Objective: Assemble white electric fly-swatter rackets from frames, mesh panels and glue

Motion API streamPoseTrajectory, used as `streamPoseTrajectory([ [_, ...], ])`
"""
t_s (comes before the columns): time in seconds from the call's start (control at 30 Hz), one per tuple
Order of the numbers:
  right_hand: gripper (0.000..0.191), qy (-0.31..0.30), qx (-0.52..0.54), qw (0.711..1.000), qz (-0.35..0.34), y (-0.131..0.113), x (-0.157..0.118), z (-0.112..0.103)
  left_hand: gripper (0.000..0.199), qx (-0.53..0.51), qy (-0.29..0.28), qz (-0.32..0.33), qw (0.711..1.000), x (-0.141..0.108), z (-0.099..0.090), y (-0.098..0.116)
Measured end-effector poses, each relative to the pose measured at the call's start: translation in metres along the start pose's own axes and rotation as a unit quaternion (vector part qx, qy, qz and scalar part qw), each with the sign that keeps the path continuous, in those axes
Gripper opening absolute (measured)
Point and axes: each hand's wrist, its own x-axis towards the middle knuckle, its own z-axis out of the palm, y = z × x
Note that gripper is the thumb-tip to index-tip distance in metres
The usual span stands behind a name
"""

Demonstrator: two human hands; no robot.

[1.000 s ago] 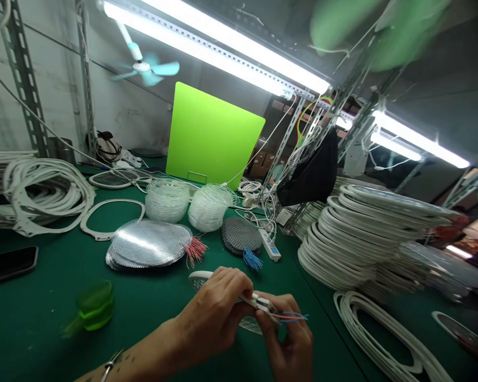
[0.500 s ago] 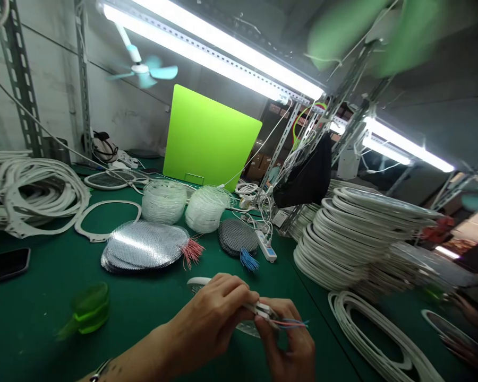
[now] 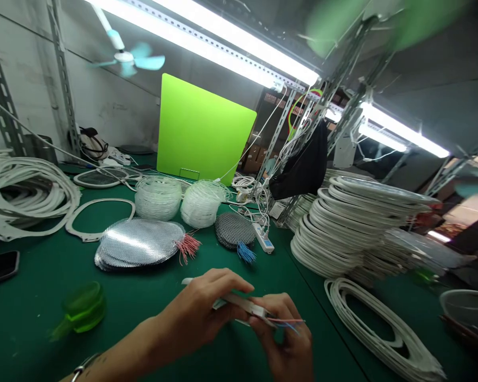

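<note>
Both hands grip closed: the left hand (image 3: 197, 313) wraps a white plastic handle (image 3: 242, 303) while the right hand (image 3: 289, 339) pinches its far end. Its long axis runs left to right, tip slightly down (orange and blue wires (image 3: 287, 321) stick out past the right hand).

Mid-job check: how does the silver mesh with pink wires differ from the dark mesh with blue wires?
The silver mesh is bright and reflective, while the dark mesh is dull grey-black. The silver mesh looks larger and shows several overlapping layers; the dark mesh shows no clear layers. The silver mesh has pink wires, the dark mesh blue wires. Both are rounded, lie flat on the green bench mat, and have wires fanning from their edges.
</note>
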Motion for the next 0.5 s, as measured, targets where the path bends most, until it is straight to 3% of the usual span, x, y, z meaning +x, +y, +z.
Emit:
streamPoseTrajectory([
  [0.1,0.03,0.053,0.061,0.989,0.126,0.001,-0.009,0.003,0.01,-0.001,0.014,-0.003,1.0,-0.005,-0.005,-0.003],
  [0.17,0.028,0.092,0.077,0.979,0.164,0.003,-0.016,0.003,0.011,0.007,0.023,0.008,1.0,-0.008,-0.007,-0.003],
  [0.3,0.003,0.099,0.047,0.989,0.096,0.002,-0.024,0.0,0.024,0.055,0.004,0.046,0.997,-0.011,-0.004,0.0],
  [0.37,0.013,0.084,0.026,0.995,0.037,-0.002,-0.023,-0.001,0.021,0.074,0.005,0.069,0.995,-0.013,0.001,0.004],
  [0.5,0.027,0.066,-0.005,0.997,-0.035,-0.009,-0.015,-0.003,0.018,0.111,0.062,0.087,0.988,-0.018,0.009,0.009],
])
